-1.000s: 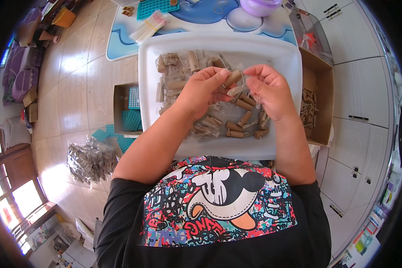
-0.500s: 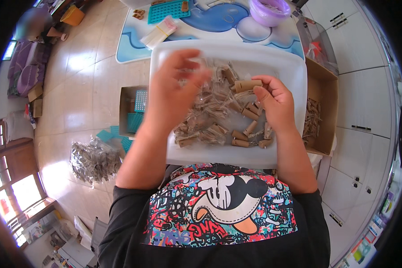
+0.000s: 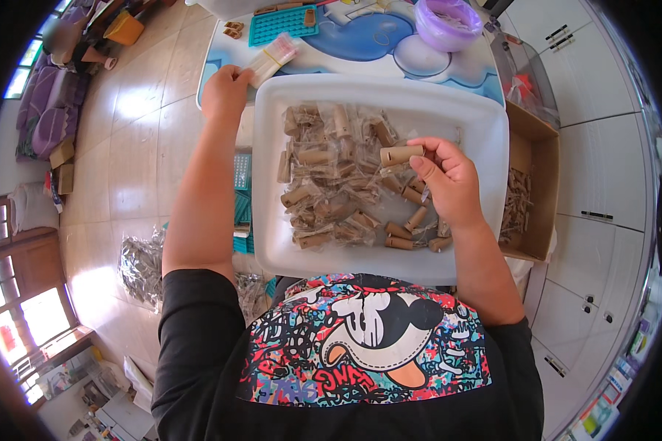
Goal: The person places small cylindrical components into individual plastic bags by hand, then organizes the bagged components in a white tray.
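Note:
My right hand (image 3: pixel 452 184) holds a short brown cardboard-like tube (image 3: pixel 402 155) with a dark slit between thumb and fingers, above the right half of a white tub (image 3: pixel 268 253). Inside the tub lie many similar tubes in clear bags (image 3: pixel 320 165), and a few loose tubes (image 3: pixel 399 242) near its right side. My left hand (image 3: pixel 226 92) reaches past the tub's far left corner. Its fingers pinch the near end of a banded stack of clear plastic bags (image 3: pixel 278 56) on the table; how many bags they grip is hidden.
A teal peg tray (image 3: pixel 283 26) and a purple lined basin (image 3: pixel 449 26) stand on the blue-and-white table (image 3: pixel 360 33). On the right is a cardboard box (image 3: pixel 541 147) of small brown pieces. A filled clear bag (image 3: pixel 141 264) rests on the floor at left, near teal trays (image 3: pixel 243 209).
My left hand has swung from over the tub to the far left, onto the stack of clear bags. My right hand still holds the tube, now slightly further left and lower.

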The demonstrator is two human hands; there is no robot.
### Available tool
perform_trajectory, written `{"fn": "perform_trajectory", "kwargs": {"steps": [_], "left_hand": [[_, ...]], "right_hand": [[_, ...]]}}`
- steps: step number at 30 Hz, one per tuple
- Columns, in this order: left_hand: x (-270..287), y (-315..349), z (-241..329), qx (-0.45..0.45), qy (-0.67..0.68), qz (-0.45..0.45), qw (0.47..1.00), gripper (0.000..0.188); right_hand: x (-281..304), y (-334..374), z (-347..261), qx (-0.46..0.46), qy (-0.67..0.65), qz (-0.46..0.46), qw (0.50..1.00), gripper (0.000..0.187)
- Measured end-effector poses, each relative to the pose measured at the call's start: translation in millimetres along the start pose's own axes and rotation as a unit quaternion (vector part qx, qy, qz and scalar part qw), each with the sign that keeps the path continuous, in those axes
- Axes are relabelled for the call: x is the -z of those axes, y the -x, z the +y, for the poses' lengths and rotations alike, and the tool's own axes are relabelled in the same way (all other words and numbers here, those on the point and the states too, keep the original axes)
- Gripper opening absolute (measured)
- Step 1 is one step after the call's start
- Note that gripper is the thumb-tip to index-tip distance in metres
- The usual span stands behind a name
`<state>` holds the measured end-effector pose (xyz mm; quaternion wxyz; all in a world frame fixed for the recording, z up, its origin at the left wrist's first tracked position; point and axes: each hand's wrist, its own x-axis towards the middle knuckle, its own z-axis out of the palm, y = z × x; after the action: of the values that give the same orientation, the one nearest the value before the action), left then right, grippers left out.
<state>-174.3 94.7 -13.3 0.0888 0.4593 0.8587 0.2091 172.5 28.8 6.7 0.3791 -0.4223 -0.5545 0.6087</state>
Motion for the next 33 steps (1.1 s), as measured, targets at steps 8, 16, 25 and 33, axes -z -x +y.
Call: {"fn": "perform_trajectory", "kwargs": {"steps": [8,16,25,33], "left_hand": [[33.4,11.7,-18.6,-0.092,-0.013,0.068,0.993,0.022],[50.6,121.8,69.6,0.002,0.474,-0.226,0.851,0.013],[27.9,162.4,92.1,-0.052,0.472,-0.334,0.814,0.012],[16.8,171.9,97.7,-0.063,0.441,-0.284,0.849,0.014]], "right_hand": [[1.0,1.2,0.4,0.005,0.004,0.0,1.0,0.021],[-0.9,1.8,-6.6,0.216,0.009,0.182,0.959,0.025],[0.7,3.9,-3.1,0.319,0.119,0.176,0.923,0.024],[0.1,4.0,-0.2,0.241,0.116,0.101,0.958,0.022]]}}
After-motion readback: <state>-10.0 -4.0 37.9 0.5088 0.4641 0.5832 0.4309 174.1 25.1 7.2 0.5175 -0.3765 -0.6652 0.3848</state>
